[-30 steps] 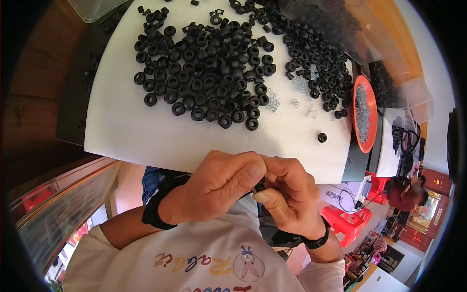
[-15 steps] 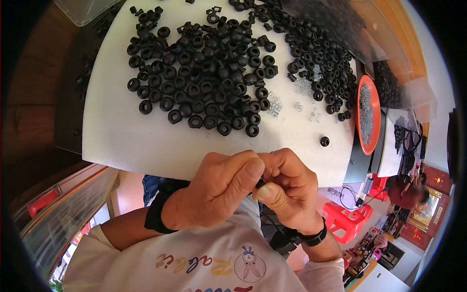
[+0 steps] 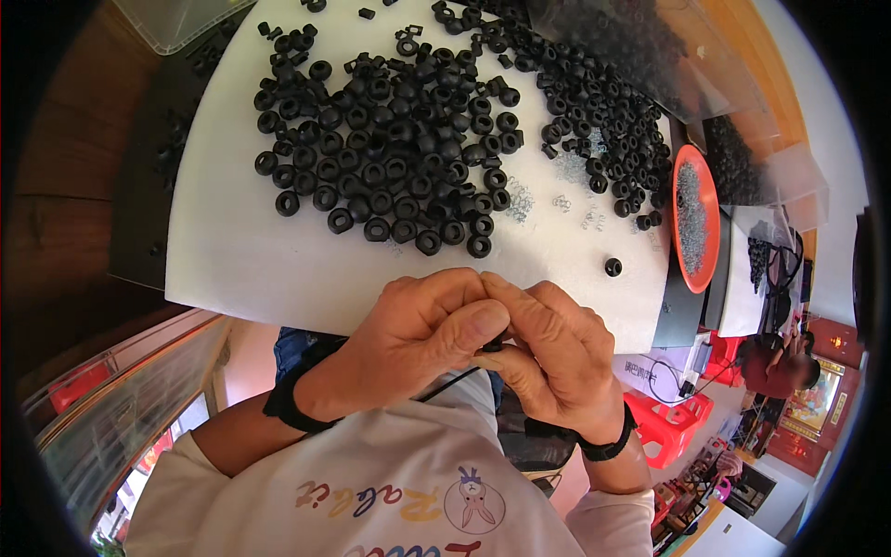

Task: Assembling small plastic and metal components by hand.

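Note:
My left hand (image 3: 399, 339) and my right hand (image 3: 561, 357) meet just beyond the table's near edge. Both are closed, thumbs and fingers pinching a small black plastic cord lock (image 3: 495, 343) between them. Most of that piece is hidden by the fingertips. Ahead of my hands lies a heap of round black cord-lock bodies (image 3: 399, 172) with open holes, mixed with small squarish black pieces. Tiny metal springs (image 3: 521, 200) lie in loose clusters to its right. One black ball-shaped body (image 3: 613, 267) sits apart, beyond my right hand.
The white tabletop (image 3: 241, 265) has a curved near edge. At the right, an orange dish (image 3: 713, 218) holds many springs. Clear plastic bags (image 3: 640, 56) of black parts lie at the far right. Red stools (image 3: 673, 422) stand on the floor; a person (image 3: 775, 367) is in the background.
My right hand has turned, its fingers now extended over the piece and meeting the left fingertips. More of the black piece shows. The view has shifted slightly.

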A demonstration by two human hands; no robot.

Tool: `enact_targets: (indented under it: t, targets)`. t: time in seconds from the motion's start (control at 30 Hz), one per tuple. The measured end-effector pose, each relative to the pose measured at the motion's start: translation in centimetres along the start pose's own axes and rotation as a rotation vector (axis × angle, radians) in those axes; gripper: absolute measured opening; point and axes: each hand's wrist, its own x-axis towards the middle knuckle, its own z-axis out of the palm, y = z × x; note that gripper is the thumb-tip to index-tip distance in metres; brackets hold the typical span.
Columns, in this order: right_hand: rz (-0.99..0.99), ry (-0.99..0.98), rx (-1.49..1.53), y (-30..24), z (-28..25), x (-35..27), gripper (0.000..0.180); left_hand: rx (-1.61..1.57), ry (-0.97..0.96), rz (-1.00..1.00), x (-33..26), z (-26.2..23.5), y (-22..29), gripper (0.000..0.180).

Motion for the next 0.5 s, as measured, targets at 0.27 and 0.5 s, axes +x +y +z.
enact_targets:
  t: [0.27, 0.5]
  targets:
    - [0.077, -0.012, 0.018, -0.8, -0.7, -0.2, 0.044, -0.133, -0.074, -0.022, 0.0, -0.1, -0.5, 0.027]
    - [-0.055, 0.102, -0.050, -0.8, -0.9, -0.3, 0.026, -0.073, -0.190, -0.078, -0.2, -0.7, 0.2, 0.028]
